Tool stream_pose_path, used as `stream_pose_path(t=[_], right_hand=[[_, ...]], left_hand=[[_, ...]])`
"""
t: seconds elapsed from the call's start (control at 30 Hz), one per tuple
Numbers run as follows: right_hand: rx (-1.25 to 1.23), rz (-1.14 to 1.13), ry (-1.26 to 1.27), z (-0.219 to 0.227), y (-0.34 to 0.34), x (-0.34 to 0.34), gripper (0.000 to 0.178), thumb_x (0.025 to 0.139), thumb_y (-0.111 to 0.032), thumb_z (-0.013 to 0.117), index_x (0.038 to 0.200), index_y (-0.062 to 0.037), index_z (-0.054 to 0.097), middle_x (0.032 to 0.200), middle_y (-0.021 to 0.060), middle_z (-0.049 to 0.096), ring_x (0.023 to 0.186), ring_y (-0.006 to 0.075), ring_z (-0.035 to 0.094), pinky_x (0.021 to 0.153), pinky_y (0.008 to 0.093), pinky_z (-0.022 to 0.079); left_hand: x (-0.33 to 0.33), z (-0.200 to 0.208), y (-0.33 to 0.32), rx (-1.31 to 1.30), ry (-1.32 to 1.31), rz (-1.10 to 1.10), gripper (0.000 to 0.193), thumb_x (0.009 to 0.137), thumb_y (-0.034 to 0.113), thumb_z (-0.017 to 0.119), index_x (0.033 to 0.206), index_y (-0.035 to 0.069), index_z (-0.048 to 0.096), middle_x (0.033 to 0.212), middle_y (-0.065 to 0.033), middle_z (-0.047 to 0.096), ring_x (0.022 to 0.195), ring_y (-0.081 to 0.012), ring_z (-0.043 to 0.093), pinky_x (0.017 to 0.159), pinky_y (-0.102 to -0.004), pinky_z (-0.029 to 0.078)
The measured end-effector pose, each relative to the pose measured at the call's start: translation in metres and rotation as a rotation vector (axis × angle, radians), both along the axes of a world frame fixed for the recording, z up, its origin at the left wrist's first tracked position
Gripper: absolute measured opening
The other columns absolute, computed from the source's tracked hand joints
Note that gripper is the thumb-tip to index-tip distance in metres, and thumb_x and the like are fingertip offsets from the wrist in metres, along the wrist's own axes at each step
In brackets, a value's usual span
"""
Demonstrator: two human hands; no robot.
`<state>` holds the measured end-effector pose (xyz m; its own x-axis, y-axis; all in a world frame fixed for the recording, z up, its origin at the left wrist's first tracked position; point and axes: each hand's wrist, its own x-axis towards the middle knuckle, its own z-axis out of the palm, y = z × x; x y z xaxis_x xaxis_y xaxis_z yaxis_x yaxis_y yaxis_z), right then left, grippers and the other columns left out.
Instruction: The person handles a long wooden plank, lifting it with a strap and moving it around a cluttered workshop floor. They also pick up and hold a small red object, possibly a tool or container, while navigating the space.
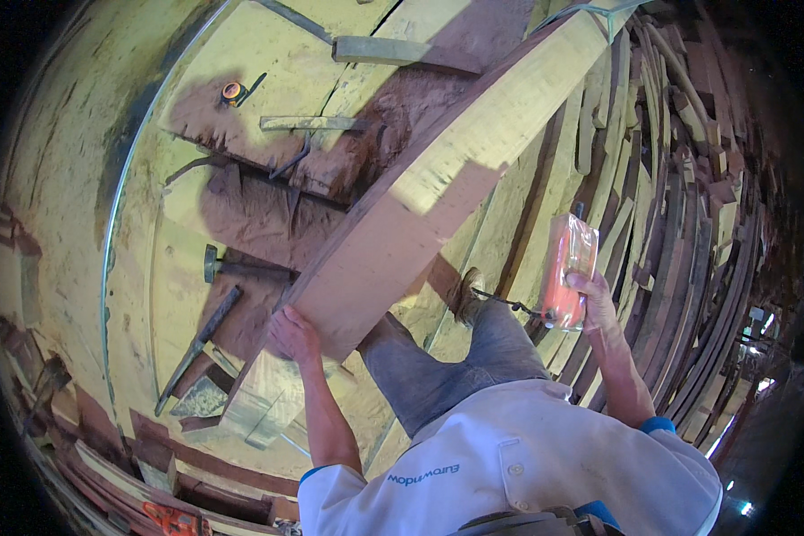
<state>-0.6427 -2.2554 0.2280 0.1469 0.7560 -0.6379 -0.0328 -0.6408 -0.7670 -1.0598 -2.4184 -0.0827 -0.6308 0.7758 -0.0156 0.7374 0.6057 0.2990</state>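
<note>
In my right hand (596, 302) is an orange-red handheld controller-like box (573, 259) wrapped in clear plastic, with a short dark stub on top and a dark cord at its lower end. My thumb lies across its front, and the fingers behind it are partly hidden. My left hand (297, 336) is closed over the near left edge of a long, thick wooden beam (393, 241). This beam runs slantwise from the lower left to the upper right, where a greenish strap (610, 12) loops round its far end.
Left of the beam, a hammer (213, 264), a tape measure (233, 93), a dark bar (201, 348) and short wood strips (311, 123) lie on dusty boards. Stacked timber (679, 268) fills the right side. An orange tool (171, 518) sits at lower left.
</note>
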Motion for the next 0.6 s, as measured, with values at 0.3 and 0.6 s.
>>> stream_pose_path(t=[0.3, 0.6], right_hand=[[0.037, -0.036, -0.009, -0.002, 0.002, -0.017, 0.056, 0.073, -0.015, 0.074, 0.122, 0.0010, 0.051, 0.102, 0.0078, 0.063, 0.089, 0.0186, 0.064, 0.083, 0.0348, 0.054], [0.034, -0.022, 0.020, -0.010, 0.007, -0.042, 0.054, 0.075, -0.013, 0.071, 0.123, 0.0011, 0.050, 0.103, 0.0080, 0.063, 0.091, 0.0184, 0.064, 0.083, 0.0343, 0.054]], left_hand=[[-0.031, -0.011, 0.020, 0.057, -0.032, 0.020, 0.034, 0.100, 0.029, 0.036, 0.090, 0.003, 0.056, 0.086, -0.0161, 0.054, 0.090, -0.0341, 0.052, 0.079, -0.0449, 0.039], [-0.047, -0.031, 0.026, 0.099, 0.094, -0.085, 0.032, 0.099, 0.028, 0.038, 0.088, 0.003, 0.054, 0.084, -0.0152, 0.053, 0.087, -0.0337, 0.050, 0.077, -0.0432, 0.037]])
